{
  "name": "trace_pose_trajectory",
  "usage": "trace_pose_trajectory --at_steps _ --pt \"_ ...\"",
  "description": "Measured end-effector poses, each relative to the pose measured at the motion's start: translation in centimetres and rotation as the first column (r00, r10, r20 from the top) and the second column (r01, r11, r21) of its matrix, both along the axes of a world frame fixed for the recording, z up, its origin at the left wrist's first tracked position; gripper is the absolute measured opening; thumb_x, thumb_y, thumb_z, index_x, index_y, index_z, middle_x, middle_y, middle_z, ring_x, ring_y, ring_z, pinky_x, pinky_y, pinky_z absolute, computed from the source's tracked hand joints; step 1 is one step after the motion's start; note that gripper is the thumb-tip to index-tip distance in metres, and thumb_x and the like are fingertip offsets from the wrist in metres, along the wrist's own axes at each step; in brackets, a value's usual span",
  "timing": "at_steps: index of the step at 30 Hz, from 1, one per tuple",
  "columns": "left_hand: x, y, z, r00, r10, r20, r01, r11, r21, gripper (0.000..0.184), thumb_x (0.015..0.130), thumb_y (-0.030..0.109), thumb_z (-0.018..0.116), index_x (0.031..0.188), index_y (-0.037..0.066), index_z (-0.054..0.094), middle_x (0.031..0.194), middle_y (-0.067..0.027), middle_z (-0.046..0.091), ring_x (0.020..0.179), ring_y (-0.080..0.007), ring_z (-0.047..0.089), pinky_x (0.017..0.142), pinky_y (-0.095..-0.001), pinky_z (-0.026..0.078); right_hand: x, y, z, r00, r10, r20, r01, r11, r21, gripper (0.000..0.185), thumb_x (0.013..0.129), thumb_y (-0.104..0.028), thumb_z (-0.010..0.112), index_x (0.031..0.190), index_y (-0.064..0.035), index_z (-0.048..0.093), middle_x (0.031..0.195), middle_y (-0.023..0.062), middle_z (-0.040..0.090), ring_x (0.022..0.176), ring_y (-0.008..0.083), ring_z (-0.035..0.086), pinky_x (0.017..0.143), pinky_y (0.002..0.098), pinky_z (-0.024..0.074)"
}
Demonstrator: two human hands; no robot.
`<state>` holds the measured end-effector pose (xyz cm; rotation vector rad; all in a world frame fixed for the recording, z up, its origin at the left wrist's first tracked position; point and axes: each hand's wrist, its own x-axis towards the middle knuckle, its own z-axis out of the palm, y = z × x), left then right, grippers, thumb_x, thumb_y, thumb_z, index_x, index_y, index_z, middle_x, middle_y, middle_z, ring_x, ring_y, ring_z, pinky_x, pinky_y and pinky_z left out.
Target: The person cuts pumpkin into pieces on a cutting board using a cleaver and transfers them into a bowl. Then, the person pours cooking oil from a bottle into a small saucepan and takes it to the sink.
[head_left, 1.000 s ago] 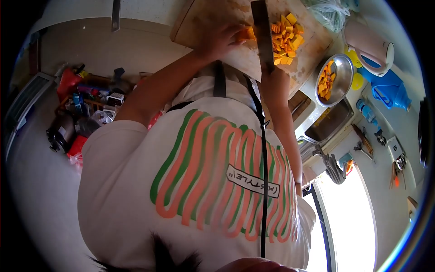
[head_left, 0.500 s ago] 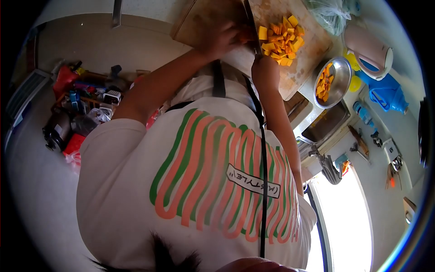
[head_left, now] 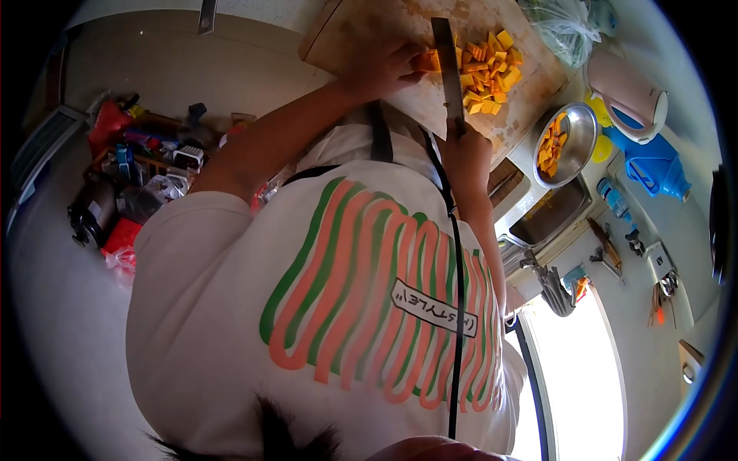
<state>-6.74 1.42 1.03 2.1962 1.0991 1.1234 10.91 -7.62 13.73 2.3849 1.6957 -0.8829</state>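
My left hand (head_left: pixel 388 67) pinches an orange piece of pumpkin-like vegetable (head_left: pixel 429 61) on the wooden cutting board (head_left: pixel 384 21). Against that piece's right side stands the dark blade of a knife (head_left: pixel 447 65). The knife's handle is in my right hand (head_left: pixel 467 146), whose fingers are wrapped round it near the board's lower edge. Just right of the blade lies a pile of cut orange chunks (head_left: pixel 492 73), some of them close to the blade.
A metal bowl (head_left: pixel 578 146) with orange pieces stands right of the board, beside a sink (head_left: pixel 550 215). Farther right are a pale kettle (head_left: pixel 624 88), a blue plastic container (head_left: pixel 653 165) and a clear plastic bag (head_left: pixel 565 31). Assorted goods fill a low rack (head_left: pixel 146 157) at the left.
The knife blade has tilted from nearly edge-on to showing its flat side. My right hand has moved slightly right and down. The held orange piece shows more clearly, and the whole view has shifted a little.
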Motion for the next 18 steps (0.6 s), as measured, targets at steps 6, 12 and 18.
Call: trace_pose_trajectory --at_steps 6,12,18 --pt "0.0 0.0 -0.3 1.000 -0.012 -0.009 0.011 0.998 -0.061 0.043 0.070 0.023 0.082 0.107 0.009 0.066 0.102 -0.0073 0.063 0.095 -0.0273 0.061 0.078 -0.0380 0.052 -0.5 0.1 -0.2 0.999 0.008 0.043 -0.005 0.998 -0.065 0.027 0.096 -0.025 0.052 0.092 -0.0061 0.071 0.078 0.0226 0.067 0.075 0.0412 0.066 0.068 0.0485 0.0537" --pt "-0.1 -0.1 -1.0 0.999 -0.025 -0.047 0.025 1.000 -0.011 0.039 0.072 0.027 0.082 0.103 0.009 0.067 0.096 -0.0076 0.062 0.089 -0.0279 0.060 0.074 -0.0387 0.051 -1.6 2.4 -2.6 0.999 -0.005 0.049 0.005 1.000 0.005 0.034 0.094 -0.027 0.055 0.086 0.0031 0.069 0.078 0.0273 0.065 0.077 0.0460 0.064 0.068 0.0500 0.0522" --pt "0.0 0.0 0.3 0.995 0.003 -0.103 -0.003 1.000 0.000 0.041 0.075 0.029 0.080 0.108 0.010 0.065 0.092 -0.0076 0.059 0.085 -0.0281 0.059 0.073 -0.0385 0.050 0.3 6.4 -4.1 0.987 -0.040 -0.153 0.044 0.999 0.025 0.045 0.092 -0.036 0.059 0.081 0.0071 0.066 0.071 0.0283 0.063 0.070 0.0439 0.065 0.062 0.0480 0.0508"
